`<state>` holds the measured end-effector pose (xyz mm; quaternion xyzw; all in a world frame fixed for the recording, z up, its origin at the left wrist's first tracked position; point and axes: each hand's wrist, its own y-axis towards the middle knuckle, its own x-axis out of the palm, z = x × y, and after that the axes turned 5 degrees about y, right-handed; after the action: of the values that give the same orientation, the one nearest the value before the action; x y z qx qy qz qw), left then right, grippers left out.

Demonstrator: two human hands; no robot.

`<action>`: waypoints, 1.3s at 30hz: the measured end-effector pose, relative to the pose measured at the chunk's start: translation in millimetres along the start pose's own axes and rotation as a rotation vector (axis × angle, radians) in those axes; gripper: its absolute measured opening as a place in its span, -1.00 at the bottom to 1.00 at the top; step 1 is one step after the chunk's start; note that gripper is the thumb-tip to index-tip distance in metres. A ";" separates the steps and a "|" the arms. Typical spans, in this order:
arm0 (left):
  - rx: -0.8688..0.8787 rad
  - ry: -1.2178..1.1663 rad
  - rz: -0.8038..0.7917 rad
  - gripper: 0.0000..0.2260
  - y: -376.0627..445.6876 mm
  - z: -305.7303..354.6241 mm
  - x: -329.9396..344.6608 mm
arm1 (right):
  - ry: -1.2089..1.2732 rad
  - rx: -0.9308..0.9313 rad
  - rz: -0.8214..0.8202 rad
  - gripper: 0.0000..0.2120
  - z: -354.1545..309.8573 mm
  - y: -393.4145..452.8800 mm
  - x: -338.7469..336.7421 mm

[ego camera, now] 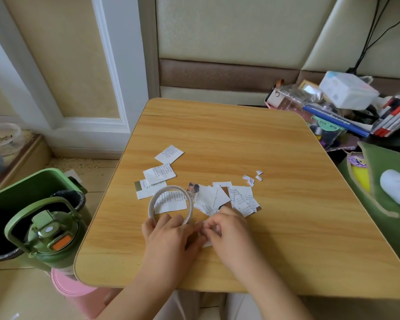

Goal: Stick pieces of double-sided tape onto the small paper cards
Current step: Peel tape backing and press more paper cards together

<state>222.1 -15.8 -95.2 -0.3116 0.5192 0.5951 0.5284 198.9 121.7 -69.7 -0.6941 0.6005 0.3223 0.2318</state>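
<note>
While left hand [169, 234] grips tape roll [170, 202], card [207, 244] under right fingers [214, 229] (mostly hidden).

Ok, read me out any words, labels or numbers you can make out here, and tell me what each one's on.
Blue book in the pile at right: white lettering on its spine, upside down and too blurred to read.
Paper cards on the table: rows of small print, too small to read.
Green bottle: no readable label.

White cards [158, 173]; wood-grain table [240, 139]
</note>
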 end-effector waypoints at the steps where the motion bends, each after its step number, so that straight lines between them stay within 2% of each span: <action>1: 0.003 -0.003 0.003 -0.71 0.0 0.2 -0.1 | 0.025 0.015 0.003 -0.88 -0.1 -0.5 2.1; 6: 0.012 0.011 0.000 -0.74 0.7 -0.5 1.6 | 0.061 0.148 0.057 -0.78 12.4 -2.7 -14.4; 8: 0.013 0.013 0.006 -0.78 0.9 -0.8 1.4 | 0.010 0.170 0.068 -0.82 15.9 -2.8 -21.8; 11: 0.006 0.011 0.003 -0.73 0.8 -0.6 0.9 | -0.066 0.103 0.072 -0.91 14.7 -0.7 -22.0; 16: 0.001 -0.004 0.010 -0.69 -0.3 1.1 0.0 | -0.031 -0.009 -0.003 -0.91 1.6 0.1 -0.4; 21: -0.001 0.007 -0.002 -0.68 0.0 -0.6 3.1 | 0.050 0.135 0.093 -0.76 14.7 -1.4 -6.0; 23: -0.007 0.011 -0.004 -0.67 0.2 -0.7 2.7 | 0.020 0.182 0.134 -0.77 19.0 -0.9 -11.3; 26: -0.002 0.018 0.001 -0.67 0.0 -0.7 2.6 | -0.070 0.121 0.135 -0.86 16.6 0.3 -11.8; 30: 0.001 0.003 0.009 -0.68 0.5 0.1 1.9 | -0.010 -0.006 0.040 -0.90 3.4 -0.6 1.8; 35: 0.009 0.012 0.018 -0.67 0.5 -0.8 2.4 | 0.028 0.119 0.050 -0.83 11.2 -1.6 -5.8; 39: 0.002 0.011 0.018 -0.67 0.0 -0.6 1.6 | -0.064 0.161 0.089 -0.90 18.4 0.6 -21.8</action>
<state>221.6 -15.8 -96.9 -0.3095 0.5254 0.5976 0.5206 193.6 149.6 -66.4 -0.6350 0.6471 0.3051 0.2916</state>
